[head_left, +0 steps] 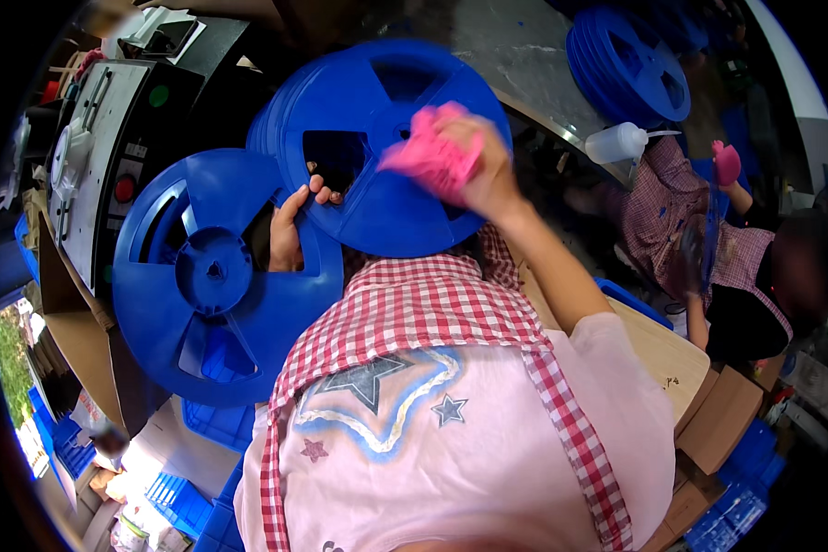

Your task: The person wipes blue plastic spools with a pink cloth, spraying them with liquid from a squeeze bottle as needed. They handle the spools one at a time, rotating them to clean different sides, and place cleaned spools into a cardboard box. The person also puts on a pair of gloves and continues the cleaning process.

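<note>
A large blue plastic reel (405, 221) with cut-out windows lies face up in front of me, on top of a stack of similar reels (265, 129). My left hand (296, 225) grips its left rim, with fingertips showing in one window. A second blue reel (285, 317) leans at the left, tilted, its raised hub facing me; my left hand shows through one of its openings. Crumpled in my right hand (489, 179) is a bright pink cloth (428, 156), pressed against the upper reel's face right of its centre. The hand is slightly blurred.
A grey machine (110, 138) with a red button and a cardboard box (83, 322) stand at the left. On the bench at the far right are more reels (616, 64) and a white squeeze bottle (616, 143). Beyond, a co-worker's hand holds a pink cloth (727, 164).
</note>
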`<state>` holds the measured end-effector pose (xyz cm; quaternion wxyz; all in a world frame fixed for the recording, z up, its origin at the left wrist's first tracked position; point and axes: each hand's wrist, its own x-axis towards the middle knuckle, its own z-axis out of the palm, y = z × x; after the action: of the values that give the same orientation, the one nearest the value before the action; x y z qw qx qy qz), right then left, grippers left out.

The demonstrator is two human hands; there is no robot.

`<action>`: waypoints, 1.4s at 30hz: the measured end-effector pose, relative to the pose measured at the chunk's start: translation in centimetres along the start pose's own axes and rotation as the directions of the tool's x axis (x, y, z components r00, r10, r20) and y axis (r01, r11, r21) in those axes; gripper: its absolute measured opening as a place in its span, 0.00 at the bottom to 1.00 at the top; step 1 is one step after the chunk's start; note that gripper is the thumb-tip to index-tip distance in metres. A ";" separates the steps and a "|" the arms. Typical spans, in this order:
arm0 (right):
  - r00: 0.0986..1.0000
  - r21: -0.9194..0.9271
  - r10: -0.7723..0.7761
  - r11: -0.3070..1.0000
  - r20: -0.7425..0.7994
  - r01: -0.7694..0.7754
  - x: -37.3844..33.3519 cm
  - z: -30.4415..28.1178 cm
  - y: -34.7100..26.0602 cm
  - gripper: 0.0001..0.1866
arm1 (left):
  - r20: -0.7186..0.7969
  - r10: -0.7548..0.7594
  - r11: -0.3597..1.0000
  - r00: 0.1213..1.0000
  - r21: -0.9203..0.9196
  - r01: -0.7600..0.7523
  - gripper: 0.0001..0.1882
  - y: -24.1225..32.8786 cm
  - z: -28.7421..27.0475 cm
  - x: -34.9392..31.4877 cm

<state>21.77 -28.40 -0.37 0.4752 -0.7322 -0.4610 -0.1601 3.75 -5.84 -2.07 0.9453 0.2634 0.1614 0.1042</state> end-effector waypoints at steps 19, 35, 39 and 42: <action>0.854 -0.053 0.443 0.880 -0.273 -0.473 -6.8 -2.0 7.0 0.17 | 0.000 -0.030 0.999 1.000 -0.034 0.030 0.16 -0.3 -0.8 0.7; 0.989 0.589 -0.073 0.808 0.128 -0.017 15.3 4.2 -7.6 0.19 | 0.150 -0.133 0.982 0.980 -0.116 0.151 0.19 0.5 -0.8 -0.1; 0.938 0.295 0.285 0.895 0.199 -0.335 12.4 10.2 0.0 0.17 | 0.306 -0.206 0.962 0.929 -0.113 0.251 0.23 1.1 -1.1 1.2; 0.955 0.154 -0.048 0.988 0.292 0.003 7.8 14.0 -1.3 0.21 | 0.218 -0.342 0.930 0.914 -0.060 0.362 0.21 0.9 -1.8 1.0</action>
<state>21.89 -12.34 -1.38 0.4533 -0.7035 -0.5470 -0.0198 3.95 -3.97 -3.30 0.9720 0.1923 0.1033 -0.0874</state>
